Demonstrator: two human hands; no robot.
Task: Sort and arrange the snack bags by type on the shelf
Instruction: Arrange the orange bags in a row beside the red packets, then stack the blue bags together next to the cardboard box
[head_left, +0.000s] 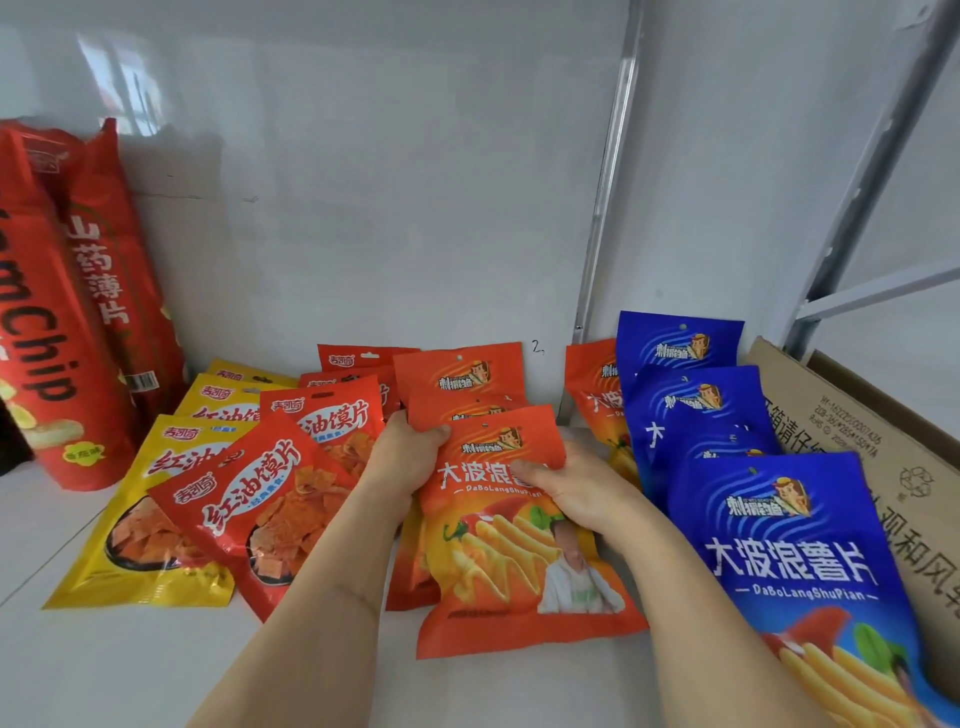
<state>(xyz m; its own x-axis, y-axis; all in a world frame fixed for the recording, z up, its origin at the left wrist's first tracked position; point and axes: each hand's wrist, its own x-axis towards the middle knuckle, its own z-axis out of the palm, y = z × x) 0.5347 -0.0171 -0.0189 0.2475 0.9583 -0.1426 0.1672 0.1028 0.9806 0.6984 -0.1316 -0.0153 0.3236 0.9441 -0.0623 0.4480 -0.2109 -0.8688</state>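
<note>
orange bag (519, 551), long axis front-to-back, top rearward

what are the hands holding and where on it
Both hold the front orange wavy-chip bag by its upper part: left hand at the top left corner, right hand on its upper right edge.

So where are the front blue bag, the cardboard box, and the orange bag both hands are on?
front blue bag (789, 561), head view, on its white lettering.
cardboard box (852, 415), head view, on its printed flap.
orange bag (519, 587), head view, on its lower front.
</note>
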